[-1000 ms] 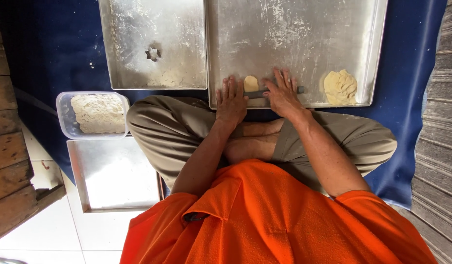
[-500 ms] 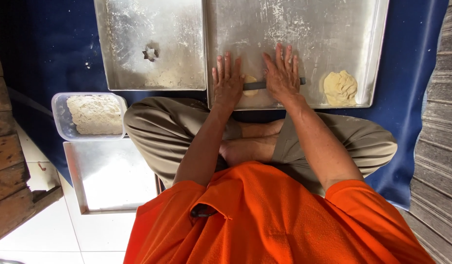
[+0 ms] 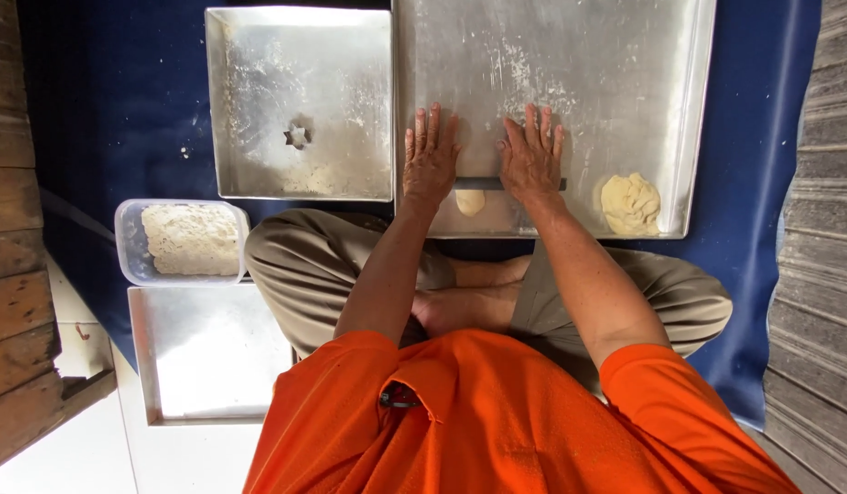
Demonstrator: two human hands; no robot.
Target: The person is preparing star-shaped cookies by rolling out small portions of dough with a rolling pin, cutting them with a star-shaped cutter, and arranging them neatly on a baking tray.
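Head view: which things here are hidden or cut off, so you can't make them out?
- Dark rod: both ends lie under the left hand and right hand; only the middle shows.
- Small dough piece: whether the rod touches it is unclear.
- Big tray: far edge cut by the top of the frame.
- Star-shaped cutter: too small for detail.
- Lower tray: glare whitens it.

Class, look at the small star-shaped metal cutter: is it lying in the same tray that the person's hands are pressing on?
No: the small star-shaped metal cutter lies in the left square metal tray, while both hands press in the larger metal tray beside it.
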